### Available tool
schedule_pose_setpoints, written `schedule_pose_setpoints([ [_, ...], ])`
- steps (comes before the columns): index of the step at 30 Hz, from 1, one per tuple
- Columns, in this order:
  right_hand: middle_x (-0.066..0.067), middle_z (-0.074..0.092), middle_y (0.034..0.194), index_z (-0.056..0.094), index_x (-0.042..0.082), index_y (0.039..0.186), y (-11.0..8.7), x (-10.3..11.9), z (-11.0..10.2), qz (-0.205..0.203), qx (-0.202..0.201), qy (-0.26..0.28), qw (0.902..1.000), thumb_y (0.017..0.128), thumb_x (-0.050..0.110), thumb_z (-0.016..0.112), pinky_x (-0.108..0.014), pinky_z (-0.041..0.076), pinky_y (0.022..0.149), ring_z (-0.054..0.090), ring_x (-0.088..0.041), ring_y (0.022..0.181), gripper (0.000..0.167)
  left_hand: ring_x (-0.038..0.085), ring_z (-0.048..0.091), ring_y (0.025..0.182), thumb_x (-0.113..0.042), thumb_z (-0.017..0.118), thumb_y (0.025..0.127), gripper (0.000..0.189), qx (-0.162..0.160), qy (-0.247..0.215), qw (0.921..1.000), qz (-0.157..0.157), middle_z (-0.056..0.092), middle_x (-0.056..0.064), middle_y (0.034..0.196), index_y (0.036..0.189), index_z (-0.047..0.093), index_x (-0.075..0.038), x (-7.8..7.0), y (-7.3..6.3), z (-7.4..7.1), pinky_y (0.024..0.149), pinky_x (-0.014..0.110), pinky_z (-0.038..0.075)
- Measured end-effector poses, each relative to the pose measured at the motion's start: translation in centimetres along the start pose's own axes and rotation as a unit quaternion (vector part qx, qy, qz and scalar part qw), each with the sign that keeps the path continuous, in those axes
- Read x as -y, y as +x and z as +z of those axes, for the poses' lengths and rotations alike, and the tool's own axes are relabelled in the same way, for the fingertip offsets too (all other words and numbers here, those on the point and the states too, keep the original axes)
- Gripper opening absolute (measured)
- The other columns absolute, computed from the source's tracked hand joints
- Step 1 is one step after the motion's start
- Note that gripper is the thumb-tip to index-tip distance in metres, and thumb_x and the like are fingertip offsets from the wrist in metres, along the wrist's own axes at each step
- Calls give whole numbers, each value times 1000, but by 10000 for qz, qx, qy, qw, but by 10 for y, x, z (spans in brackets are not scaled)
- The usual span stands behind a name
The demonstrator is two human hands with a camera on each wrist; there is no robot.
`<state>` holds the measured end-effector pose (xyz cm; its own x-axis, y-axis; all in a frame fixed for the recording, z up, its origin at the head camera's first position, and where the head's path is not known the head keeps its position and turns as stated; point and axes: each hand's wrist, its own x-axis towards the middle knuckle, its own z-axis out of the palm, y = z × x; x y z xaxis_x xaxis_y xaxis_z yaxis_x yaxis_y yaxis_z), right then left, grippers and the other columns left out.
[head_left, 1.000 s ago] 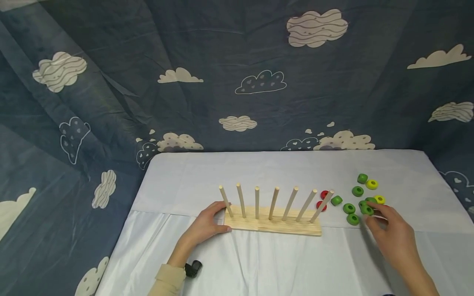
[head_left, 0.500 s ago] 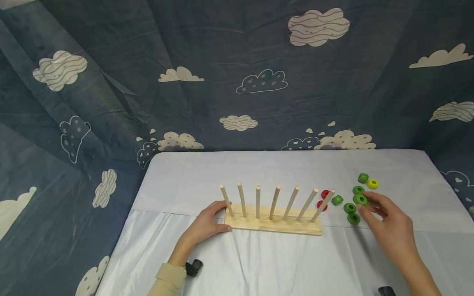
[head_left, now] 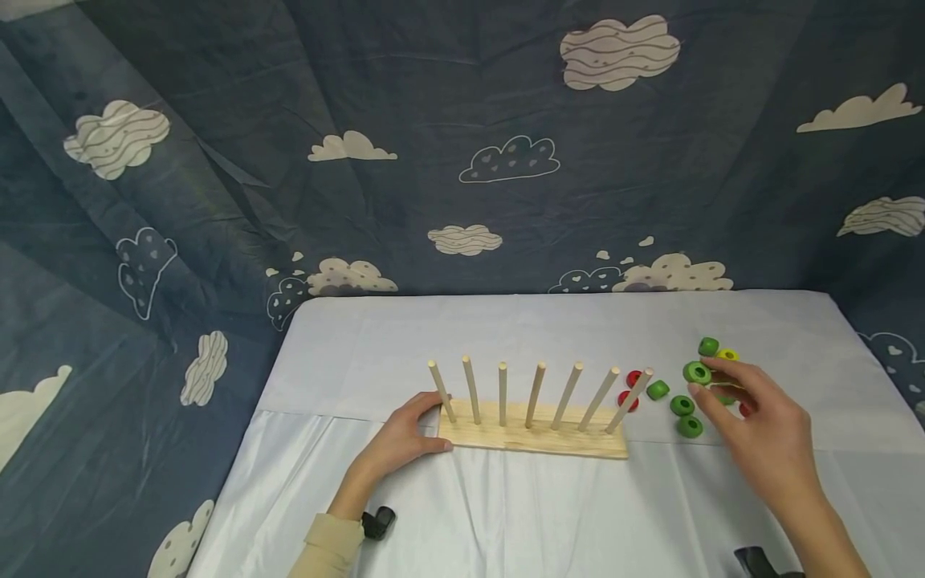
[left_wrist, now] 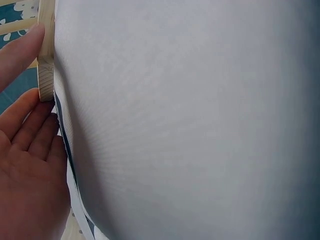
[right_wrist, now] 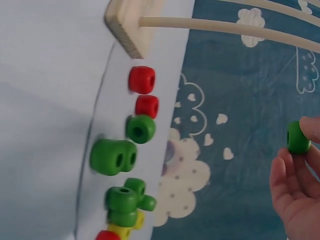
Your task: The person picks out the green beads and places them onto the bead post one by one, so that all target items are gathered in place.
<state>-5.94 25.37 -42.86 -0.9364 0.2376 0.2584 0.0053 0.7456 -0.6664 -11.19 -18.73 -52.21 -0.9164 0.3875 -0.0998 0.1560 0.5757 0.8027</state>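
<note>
A pale wooden peg board point(head_left: 535, 440) with a row of several upright pegs stands on the white cloth. Its left end is gripped by my left hand point(head_left: 399, 440), thumb at the front edge and fingers behind, as the left wrist view also shows. My right hand point(head_left: 776, 433), over the beads on the right, pinches a green bead point(right_wrist: 300, 139) between thumb and fingers, raised off the cloth. Below and beside it lie loose green beads point(head_left: 690, 427). Two red beads point(right_wrist: 143, 80) lie near the board's right end. No beads are on the pegs.
A yellow bead point(head_left: 728, 354) lies behind the right hand, partly covered by it. Another red bead point(right_wrist: 107, 235) shows at the lower edge of the right wrist view. A dark cloud-patterned curtain point(head_left: 405, 209) hangs behind and left of the white-covered table point(head_left: 405, 345).
My right hand has taken a green bead from the right-hand cluster, lifted it and carried it slightly left and upward in the view. My left hand and the peg board have stayed put.
</note>
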Motion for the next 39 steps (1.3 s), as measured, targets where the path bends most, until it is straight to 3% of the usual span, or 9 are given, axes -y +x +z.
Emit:
schedule_pose_setpoints([
  [3,-8,59,125,59,15,135,1,5,-3,-268,-100,19,9996,90,17,74,1,32,85,46,10,97,48,23,39,138,-29,85,77,71,-7,8,10000,-14,51,-4,140,140,54,-18,0,0,0,113,47,31],
  [5,-8,60,124,60,13,133,2,9,-4,-448,-164,92,9988,88,14,75,4,31,82,46,11,97,48,23,38,138,-29,85,77,71,-4,7,10000,-26,51,-4,140,140,54,-18,0,0,0,113,47,31],
  [11,-10,61,123,62,11,131,5,23,-11,-734,-285,88,9969,86,9,77,4,32,81,45,14,99,48,23,38,138,-29,86,77,71,5,30,10000,-66,51,-5,140,140,54,-19,0,1,1,113,47,31],
  [17,-7,61,123,62,14,133,8,38,-18,-934,-345,162,9949,85,7,78,3,34,82,48,7,101,51,22,38,138,-29,85,77,71,-6,14,10000,-49,51,-5,140,140,53,-19,0,1,1,113,46,31],
  [24,-6,62,121,63,14,132,10,50,-22,-1110,-389,407,9922,82,2,79,0,36,87,48,10,102,54,23,38,138,-29,85,78,71,36,30,10000,-25,51,-4,141,140,53,-18,1,1,1,113,47,32],
  [39,-1,63,117,66,11,127,15,83,-24,-1591,-328,891,9827,76,-4,81,-7,40,94,53,0,102,55,24,38,138,-27,85,77,70,12,-7,10000,-93,51,-3,141,140,53,-18,0,1,0,113,46,31],
])
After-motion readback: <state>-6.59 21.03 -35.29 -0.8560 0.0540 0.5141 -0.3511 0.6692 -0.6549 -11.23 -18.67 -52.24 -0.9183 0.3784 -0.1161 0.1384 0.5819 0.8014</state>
